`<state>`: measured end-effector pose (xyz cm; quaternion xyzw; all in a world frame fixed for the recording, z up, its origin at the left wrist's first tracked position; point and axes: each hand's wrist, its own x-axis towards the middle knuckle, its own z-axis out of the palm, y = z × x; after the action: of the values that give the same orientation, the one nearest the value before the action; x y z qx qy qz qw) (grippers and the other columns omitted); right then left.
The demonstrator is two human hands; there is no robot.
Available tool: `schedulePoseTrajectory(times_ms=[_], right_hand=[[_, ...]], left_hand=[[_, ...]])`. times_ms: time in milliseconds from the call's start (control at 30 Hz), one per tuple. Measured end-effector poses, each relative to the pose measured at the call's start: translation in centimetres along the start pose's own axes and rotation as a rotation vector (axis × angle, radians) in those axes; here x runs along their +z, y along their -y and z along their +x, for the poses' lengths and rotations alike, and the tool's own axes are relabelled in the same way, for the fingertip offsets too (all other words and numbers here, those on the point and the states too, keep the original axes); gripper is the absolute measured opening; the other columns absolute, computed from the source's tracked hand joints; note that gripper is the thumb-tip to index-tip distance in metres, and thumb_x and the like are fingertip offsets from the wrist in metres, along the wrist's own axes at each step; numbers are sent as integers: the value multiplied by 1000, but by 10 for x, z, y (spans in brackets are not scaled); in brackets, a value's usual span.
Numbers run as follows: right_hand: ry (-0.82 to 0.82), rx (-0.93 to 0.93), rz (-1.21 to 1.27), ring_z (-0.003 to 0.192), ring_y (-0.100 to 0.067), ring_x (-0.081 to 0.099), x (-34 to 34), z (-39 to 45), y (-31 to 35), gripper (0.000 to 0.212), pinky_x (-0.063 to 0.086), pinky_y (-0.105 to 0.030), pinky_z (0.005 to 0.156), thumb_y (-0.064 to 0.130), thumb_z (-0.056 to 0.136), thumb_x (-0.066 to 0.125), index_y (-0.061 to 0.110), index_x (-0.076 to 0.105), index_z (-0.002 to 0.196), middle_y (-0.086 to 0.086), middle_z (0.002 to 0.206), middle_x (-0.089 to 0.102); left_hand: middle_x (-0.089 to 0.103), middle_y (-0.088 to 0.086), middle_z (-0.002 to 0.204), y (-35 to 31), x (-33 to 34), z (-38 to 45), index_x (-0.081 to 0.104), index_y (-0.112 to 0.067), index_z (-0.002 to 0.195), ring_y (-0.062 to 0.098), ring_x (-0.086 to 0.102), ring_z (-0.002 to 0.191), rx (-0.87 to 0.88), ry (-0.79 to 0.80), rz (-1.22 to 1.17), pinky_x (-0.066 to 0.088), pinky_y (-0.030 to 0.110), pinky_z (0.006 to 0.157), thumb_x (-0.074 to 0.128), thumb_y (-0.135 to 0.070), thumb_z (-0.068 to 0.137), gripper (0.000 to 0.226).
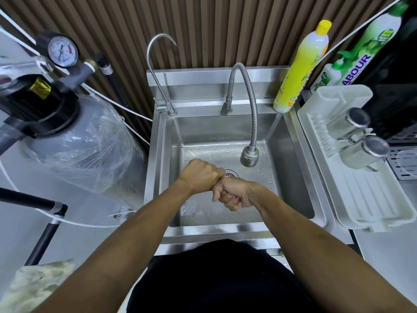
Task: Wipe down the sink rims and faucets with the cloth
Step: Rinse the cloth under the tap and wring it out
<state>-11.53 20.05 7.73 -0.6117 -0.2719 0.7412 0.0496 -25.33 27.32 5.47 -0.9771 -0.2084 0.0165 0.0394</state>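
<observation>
The head view looks down on a square stainless-steel sink basin with wet floor and flat steel rims, set against a ribbed brown wall. To its left stands a grey filter tank wrapped in clear plastic; to its right, a white plastic drying rack holding two steel cups. On the back rim rise a flexible corrugated steel faucet whose spray head hangs over the basin, and a thin chrome gooseneck tap at the back-left corner. A tall yellow detergent bottle stands at the back-right corner.

Both hands meet over the drain. The left hand is a closed fist, knuckles up; the right hand is curled tight, touching the left. Nothing shows between the fingers, so whether they squeeze anything cannot be told.

The only cloth in view, a pale crumpled rag, lies at the lower left, outside the sink and well apart from both hands. It lies on the left arm's side, so the left hand looks the nearer one to fetch it before any rim or faucet gets wiped.
</observation>
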Motion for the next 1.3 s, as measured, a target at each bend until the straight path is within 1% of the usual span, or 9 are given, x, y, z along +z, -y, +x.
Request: schedulePoseTrajectory(times_ms=[200,333,467,600,700,833,1100,1200,1300], right_hand=[[-111,43,-290,38,-14,25,-12,-6,13,37,18,-20,44,11,80,64,20,38,56,1,48,35],[-445,-239,-776,82,-23,66,-5,-6,6,26,53,-34,69,35,77,74,15,65,91,-2,90,69],[-309,-367,-136,82,-18,66,-16,-24,-11,42,57,-33,66,43,80,81,21,64,111,-3,106,68],[-123,-393,287,69,-24,66,-30,-36,-13,45,59,-36,67,45,93,71,8,65,117,-23,113,69],[-124,-490,361,61,-23,64,-39,-44,-8,18,58,-33,60,19,97,69,10,65,112,-18,94,69],[-100,-618,413,76,-25,69,-50,-54,-11,28,62,-31,73,-12,92,62,7,70,111,-13,89,72],[-173,-761,405,90,-20,69,-58,-73,3,37,57,-29,82,-18,87,59,8,71,110,-11,101,72],[-174,-739,421,83,-14,66,-59,-82,8,55,54,-21,68,-23,84,53,8,60,130,-9,101,65],[-212,-698,435,80,-14,61,-53,-85,13,43,52,-17,60,-13,89,58,9,61,126,-13,98,61]], left_hand=[[76,0,96,-10,-7,3,68,-22,112,28,72,83,-130,121,-4,40,30,64,51,-27,97,23],[72,3,98,5,-16,-4,61,-25,106,28,68,88,-225,319,-189,47,33,68,65,-35,88,21],[66,-8,85,19,-28,-21,55,-30,89,14,61,77,-383,311,-850,52,34,67,88,-43,70,41],[66,-10,81,17,-44,-16,60,-24,90,4,59,67,-509,195,-1041,50,23,59,94,-47,65,48],[71,1,85,13,-56,-11,61,-23,100,8,63,61,-550,298,-1167,48,25,47,90,-56,66,56],[71,1,83,15,-65,-21,60,-14,114,16,62,57,-703,224,-1446,41,21,38,64,-61,86,55],[72,7,87,-1,-78,-22,59,-13,114,14,61,53,-881,192,-1896,43,18,40,47,-73,91,66],[70,6,102,4,-85,-24,58,-19,126,18,66,64,-768,205,-1925,46,18,40,68,-47,89,47],[71,6,110,13,-90,-23,58,-27,128,23,70,79,-725,169,-1846,50,20,44,81,-24,78,55]])
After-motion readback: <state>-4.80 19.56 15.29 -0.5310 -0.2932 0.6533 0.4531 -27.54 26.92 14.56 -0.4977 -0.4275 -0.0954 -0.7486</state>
